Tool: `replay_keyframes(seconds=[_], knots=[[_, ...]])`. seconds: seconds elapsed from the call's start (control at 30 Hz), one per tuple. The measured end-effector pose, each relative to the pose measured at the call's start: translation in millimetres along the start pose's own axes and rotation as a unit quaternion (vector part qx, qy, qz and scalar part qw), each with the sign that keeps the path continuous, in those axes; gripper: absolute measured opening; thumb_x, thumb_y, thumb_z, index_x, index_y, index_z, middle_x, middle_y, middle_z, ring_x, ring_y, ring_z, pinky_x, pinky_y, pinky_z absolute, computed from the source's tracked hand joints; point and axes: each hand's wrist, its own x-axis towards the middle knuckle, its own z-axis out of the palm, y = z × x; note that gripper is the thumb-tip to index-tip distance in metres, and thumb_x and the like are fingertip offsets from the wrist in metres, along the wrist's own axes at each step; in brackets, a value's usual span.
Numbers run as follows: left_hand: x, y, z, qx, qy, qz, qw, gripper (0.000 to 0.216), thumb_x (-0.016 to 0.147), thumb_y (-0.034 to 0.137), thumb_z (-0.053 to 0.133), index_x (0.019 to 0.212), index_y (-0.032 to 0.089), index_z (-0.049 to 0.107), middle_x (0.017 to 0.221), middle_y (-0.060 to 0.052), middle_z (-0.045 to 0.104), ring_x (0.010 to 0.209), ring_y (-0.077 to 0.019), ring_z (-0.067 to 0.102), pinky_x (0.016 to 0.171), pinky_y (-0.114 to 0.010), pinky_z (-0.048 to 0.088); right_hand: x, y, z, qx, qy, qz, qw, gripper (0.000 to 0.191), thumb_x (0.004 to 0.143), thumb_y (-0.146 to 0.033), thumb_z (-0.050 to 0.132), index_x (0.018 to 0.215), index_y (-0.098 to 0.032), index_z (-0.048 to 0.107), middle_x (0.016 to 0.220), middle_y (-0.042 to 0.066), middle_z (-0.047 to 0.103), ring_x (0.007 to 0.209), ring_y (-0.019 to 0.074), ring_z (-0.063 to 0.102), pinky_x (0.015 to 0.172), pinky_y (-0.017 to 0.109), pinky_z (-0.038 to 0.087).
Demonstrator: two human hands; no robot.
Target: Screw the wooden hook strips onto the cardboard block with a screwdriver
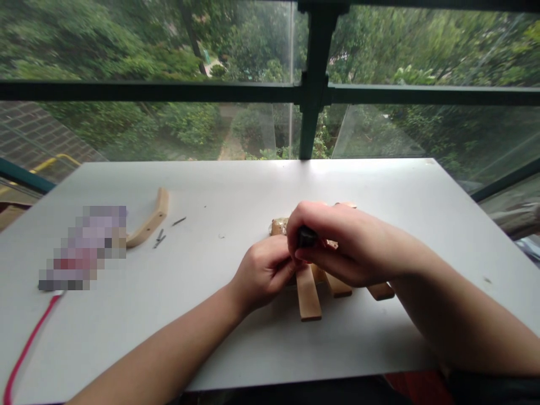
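My right hand (341,247) is closed around a black-handled screwdriver (307,237). The handle's end points up toward me, and its shaft and tip are hidden by my fingers. Pressed close beside it, my left hand (265,267) has its fingers closed at the upper end of a light wooden slat (309,295); exactly how they grip it is covered. Under my right hand, a second slat (338,287) and a third slat (382,291) stick out toward me. A clear-wrapped wooden part (279,226) shows just behind my left fingers.
A bent wooden piece (147,222) with holes lies on the white table (236,191) at the left. Several dark screws (159,241) are scattered beside it. Farther left are a blurred-out object (86,247) and a red cord (31,337). Windows border the table's far edge.
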Motion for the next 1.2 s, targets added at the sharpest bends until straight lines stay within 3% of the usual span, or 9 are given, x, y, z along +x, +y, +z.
replay_keyframes(seconds=[0.37,0.6,0.67,0.77,0.83,1.0,1.2], knots=[[1.2,-2.0,-0.6,0.016,0.003,0.044,0.999,0.016,0.093,0.018,0.054,0.083,0.018,0.067,0.072,-0.002,0.067,0.067,-0.0141,0.060,0.065,-0.025,0.049,0.4,-0.4,7.6,-0.001,0.040,0.002,0.999,0.018,0.086,-0.013,0.065,0.095,-0.020,0.051,0.075,-0.005,0.056,0.062,0.0061,0.044,0.056,0.018,0.037],[2.5,-3.4,0.1,0.024,0.004,0.032,0.999,0.014,0.092,0.017,0.054,0.087,0.018,0.068,0.077,-0.002,0.069,0.069,-0.0145,0.062,0.067,-0.025,0.050,2.4,-1.7,8.1,-0.017,0.053,0.018,0.998,0.013,0.090,-0.022,0.063,0.095,-0.020,0.050,0.073,-0.005,0.056,0.059,0.0067,0.044,0.054,0.019,0.037],[2.8,-2.9,-0.1,0.015,0.000,0.027,1.000,0.015,0.093,0.018,0.054,0.085,0.018,0.067,0.078,-0.002,0.070,0.071,-0.0143,0.063,0.067,-0.025,0.051,1.8,-3.7,5.0,-0.004,0.036,0.023,0.999,0.014,0.090,-0.021,0.060,0.101,-0.019,0.052,0.080,-0.002,0.060,0.063,0.0085,0.048,0.058,0.022,0.039],[3.0,-1.5,-0.1,0.010,-0.009,0.010,1.000,0.015,0.094,0.019,0.055,0.086,0.018,0.068,0.081,-0.003,0.071,0.073,-0.0144,0.064,0.067,-0.025,0.051,-1.4,-5.8,-3.1,0.040,-0.007,0.001,0.999,0.036,0.087,-0.012,0.053,0.123,-0.016,0.049,0.098,0.005,0.066,0.077,0.0131,0.057,0.068,0.026,0.044],[2.8,-0.8,0.1,0.008,-0.016,0.007,1.000,0.015,0.094,0.020,0.056,0.088,0.018,0.070,0.083,-0.003,0.072,0.074,-0.0148,0.065,0.068,-0.025,0.051,-3.7,-5.4,-8.3,0.044,-0.025,-0.007,0.999,0.043,0.086,-0.008,0.052,0.127,-0.017,0.049,0.104,0.007,0.067,0.083,0.0145,0.059,0.072,0.028,0.045],[1.8,-1.8,0.5,0.002,-0.019,0.025,1.000,0.015,0.094,0.018,0.055,0.090,0.019,0.069,0.085,-0.002,0.073,0.079,-0.0153,0.067,0.075,-0.027,0.052,-3.3,-0.4,-8.1,0.001,-0.023,0.016,1.000,0.014,0.090,-0.019,0.057,0.104,-0.018,0.057,0.085,0.000,0.064,0.070,0.0120,0.054,0.063,0.025,0.041],[-0.1,-1.7,-0.3,0.013,-0.025,0.000,1.000,0.014,0.096,0.021,0.052,0.092,0.019,0.066,0.085,-0.003,0.069,0.078,-0.0157,0.064,0.073,-0.027,0.052,-0.1,5.1,1.7,-0.007,0.026,0.001,1.000,0.013,0.088,-0.019,0.062,0.099,-0.017,0.054,0.083,0.000,0.061,0.069,0.0102,0.051,0.061,0.024,0.039]])
